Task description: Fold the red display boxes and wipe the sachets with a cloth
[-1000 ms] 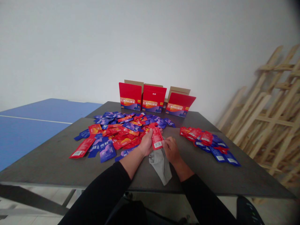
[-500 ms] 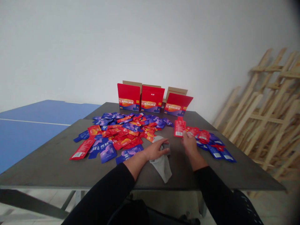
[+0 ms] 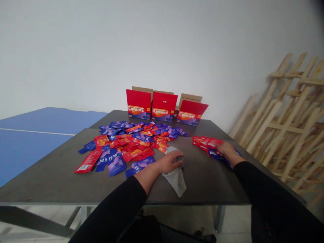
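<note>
My left hand (image 3: 170, 162) rests on a crumpled grey cloth (image 3: 176, 180) near the front middle of the table, fingers curled over it. To the right, my right hand (image 3: 226, 151) is at a small group of red sachets (image 3: 204, 142) and blue sachets (image 3: 215, 154). Its fingers are bent together at the edge of a red sachet; the fingertips are partly hidden. Part of the blue sachets lies under that hand and wrist. Left of the cloth spreads a large heap of mixed red and purple-blue sachets (image 3: 134, 145), some lying apart at its front.
Three red cartons with raised flaps stand at the back: left carton (image 3: 139, 104), middle carton (image 3: 164, 107), right carton (image 3: 191, 113). A dark grey table (image 3: 101, 189) carries everything. Beyond its left edge is a blue table (image 3: 50, 145); wooden frames (image 3: 286, 121) lean on the right.
My right hand has moved right; the red sachet it held up now lies low among the red ones. My left hand stays on the cloth.
</note>
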`<action>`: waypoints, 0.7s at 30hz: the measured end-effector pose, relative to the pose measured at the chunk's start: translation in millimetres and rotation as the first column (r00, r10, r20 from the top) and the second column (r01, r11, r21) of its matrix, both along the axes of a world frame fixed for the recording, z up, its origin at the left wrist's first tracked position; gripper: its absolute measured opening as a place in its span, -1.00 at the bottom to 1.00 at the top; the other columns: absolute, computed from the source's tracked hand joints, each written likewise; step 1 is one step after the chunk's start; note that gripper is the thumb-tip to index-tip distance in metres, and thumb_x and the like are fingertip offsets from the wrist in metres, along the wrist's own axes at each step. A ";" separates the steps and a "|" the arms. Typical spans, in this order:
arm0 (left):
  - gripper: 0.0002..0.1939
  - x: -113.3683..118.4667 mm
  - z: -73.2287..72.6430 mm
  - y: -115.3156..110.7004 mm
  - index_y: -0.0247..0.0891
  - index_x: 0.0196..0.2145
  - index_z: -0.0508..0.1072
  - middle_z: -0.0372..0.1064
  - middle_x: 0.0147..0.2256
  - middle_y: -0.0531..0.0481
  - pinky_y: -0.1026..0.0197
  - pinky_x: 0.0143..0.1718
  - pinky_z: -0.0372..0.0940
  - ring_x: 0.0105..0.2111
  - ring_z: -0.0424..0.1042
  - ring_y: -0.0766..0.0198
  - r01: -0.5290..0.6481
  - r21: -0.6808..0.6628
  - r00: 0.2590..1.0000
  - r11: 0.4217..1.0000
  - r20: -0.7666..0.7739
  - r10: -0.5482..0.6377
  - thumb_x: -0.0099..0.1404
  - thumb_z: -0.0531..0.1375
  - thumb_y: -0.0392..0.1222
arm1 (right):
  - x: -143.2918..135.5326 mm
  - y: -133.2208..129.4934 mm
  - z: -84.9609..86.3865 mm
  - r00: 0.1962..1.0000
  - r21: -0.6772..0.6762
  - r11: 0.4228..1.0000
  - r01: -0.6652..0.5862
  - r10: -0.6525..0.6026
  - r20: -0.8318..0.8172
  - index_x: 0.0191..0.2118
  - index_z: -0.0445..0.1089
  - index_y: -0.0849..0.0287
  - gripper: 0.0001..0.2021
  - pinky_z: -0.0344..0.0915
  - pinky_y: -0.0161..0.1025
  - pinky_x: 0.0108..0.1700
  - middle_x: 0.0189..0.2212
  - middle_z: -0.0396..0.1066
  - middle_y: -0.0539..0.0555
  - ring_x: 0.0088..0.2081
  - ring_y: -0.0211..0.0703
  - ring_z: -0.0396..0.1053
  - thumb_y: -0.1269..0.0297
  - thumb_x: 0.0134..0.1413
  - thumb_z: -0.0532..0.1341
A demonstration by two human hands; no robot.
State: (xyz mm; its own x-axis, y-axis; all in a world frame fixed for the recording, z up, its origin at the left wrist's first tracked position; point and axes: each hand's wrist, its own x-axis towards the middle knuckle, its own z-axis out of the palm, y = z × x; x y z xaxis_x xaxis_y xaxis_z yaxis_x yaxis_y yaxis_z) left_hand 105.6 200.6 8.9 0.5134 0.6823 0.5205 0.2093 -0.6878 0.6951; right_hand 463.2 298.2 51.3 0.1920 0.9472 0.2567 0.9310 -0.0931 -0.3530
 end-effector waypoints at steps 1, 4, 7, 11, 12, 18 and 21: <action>-0.62 0.1 0.3 -0.2 -0.18 0.04 0.46 0.38 0.07 -0.19 -0.05 0.20 0.11 0.14 0.28 0.03 0.008 -0.003 1.000 1.000 0.012 -0.008 0.30 0.16 -0.04 | 1.0 1.0 2.7 0.999 -0.024 0.999 0.037 -0.037 0.003 -0.64 0.36 0.08 -0.55 0.21 -0.06 -0.45 -0.75 0.27 0.17 -0.62 -0.04 0.32 -0.02 0.15 0.05; -0.64 0.5 1.6 -0.6 -0.17 0.01 0.48 0.39 0.04 -0.18 -0.05 0.21 0.09 0.15 0.27 0.03 0.036 -0.028 0.999 0.999 0.039 -0.035 0.29 0.17 -0.05 | -8.0 1.6 10.2 0.989 -0.033 0.989 0.144 -0.142 0.038 -0.44 0.47 0.14 -0.64 0.24 -0.04 -0.40 -0.59 0.40 0.30 -0.50 0.09 0.40 0.05 0.16 0.07; -0.67 0.7 1.7 -0.5 -0.18 -0.03 0.50 0.39 0.05 -0.19 -0.05 0.23 0.07 0.15 0.26 0.02 0.063 -0.053 0.997 0.997 0.053 -0.060 0.28 0.19 -0.06 | -38.6 3.1 9.0 0.988 0.013 1.000 0.026 -0.028 0.152 -0.25 0.50 0.21 -0.66 0.27 -0.07 -0.29 -0.35 0.49 0.36 -0.33 0.11 0.45 0.16 0.21 0.02; -0.69 0.8 -1.0 1.2 -0.20 -0.04 0.51 0.36 0.06 -0.22 -0.05 0.23 0.07 0.16 0.26 0.03 0.073 -0.007 0.997 0.997 0.000 -0.073 0.30 0.18 -0.09 | -95.2 15.9 -7.3 0.957 -0.057 0.980 -0.192 0.200 0.213 -0.24 0.52 0.23 -0.66 0.28 -0.23 -0.19 -0.27 0.53 0.23 -0.23 -0.05 0.46 0.25 0.24 0.00; -0.69 0.9 -1.9 1.7 -0.20 -0.04 0.51 0.37 0.06 -0.22 -0.06 0.23 0.08 0.16 0.26 0.03 0.071 0.016 0.997 0.997 -0.026 -0.070 0.31 0.17 -0.10 | -108.0 20.7 -11.7 0.945 -0.073 0.970 -0.231 0.241 0.222 -0.22 0.52 0.23 -0.67 0.27 -0.27 -0.17 -0.25 0.53 0.21 -0.20 -0.08 0.45 0.27 0.24 0.01; -0.68 0.5 -3.2 1.1 -0.21 -0.01 0.49 0.36 0.06 -0.22 -0.04 0.21 0.12 0.16 0.25 0.04 0.056 0.104 0.988 0.993 -0.147 -0.041 0.34 0.11 -0.12 | -152.0 52.2 -23.8 0.887 -0.135 0.944 -0.300 0.328 0.325 -0.08 0.52 0.22 -0.69 0.14 -0.17 0.08 -0.05 0.45 0.31 0.04 0.01 0.35 0.28 0.21 0.08; -0.68 0.4 -0.5 -0.9 -0.23 -0.02 0.49 0.35 0.05 -0.23 -0.03 0.21 0.14 0.16 0.25 0.02 0.063 0.104 0.984 0.993 -0.170 -0.044 0.33 0.11 -0.14 | -158.6 68.3 -25.7 0.880 -0.188 0.949 -0.254 0.308 0.362 -0.04 0.51 0.20 -0.65 0.09 0.03 0.13 -0.03 0.43 0.36 0.08 0.15 0.32 0.19 0.23 0.07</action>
State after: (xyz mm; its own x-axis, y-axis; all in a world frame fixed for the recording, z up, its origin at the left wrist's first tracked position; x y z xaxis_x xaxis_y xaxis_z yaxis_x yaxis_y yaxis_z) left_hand 106.0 199.7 8.5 0.6336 0.5957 0.4936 0.2771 -0.7704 0.5742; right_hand 304.5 366.5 25.6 -0.1747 0.9766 0.1254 0.9846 0.1719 0.0327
